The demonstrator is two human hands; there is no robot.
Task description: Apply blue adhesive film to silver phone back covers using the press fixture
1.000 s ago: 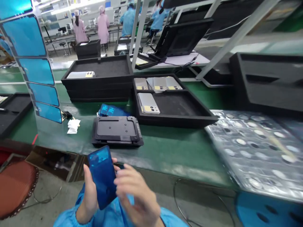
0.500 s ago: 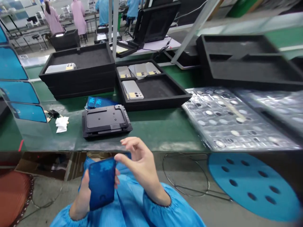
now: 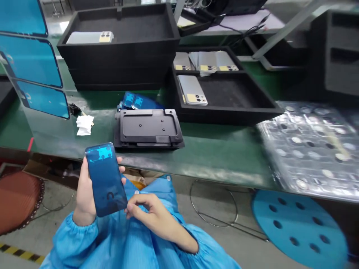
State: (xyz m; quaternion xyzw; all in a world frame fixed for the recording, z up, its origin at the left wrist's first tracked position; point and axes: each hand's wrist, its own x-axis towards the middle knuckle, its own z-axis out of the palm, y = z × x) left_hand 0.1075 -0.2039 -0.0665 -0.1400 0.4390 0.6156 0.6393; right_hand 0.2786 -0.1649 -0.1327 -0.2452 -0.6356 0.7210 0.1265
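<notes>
A dark blue phone-shaped panel (image 3: 106, 183) with a bright blue patch at its top lies in my left hand (image 3: 85, 190), whose fingers wrap round both long edges. My right hand (image 3: 146, 213) pinches at the panel's lower right corner, thumb and forefinger together. Beyond them a black fixture (image 3: 150, 127) with a phone-shaped recess rests on the green table (image 3: 213, 157). Blue film pieces (image 3: 140, 101) lie just behind the fixture. A crumpled white tissue (image 3: 84, 125) is to its left.
Black trays (image 3: 120, 56) are stacked at the back left, and another black tray (image 3: 230, 110) holds silver phone backs (image 3: 192, 89). Clear plastic trays (image 3: 314, 149) lie on the right. Blue sheets (image 3: 33, 63) stand at the left. A blue stool (image 3: 300, 224) is below the table's edge.
The view has moved closer to the table. The panel is now tilted with its face in full view, and my right hand has moved from its upper corner to its lower right corner, fingers closed.
</notes>
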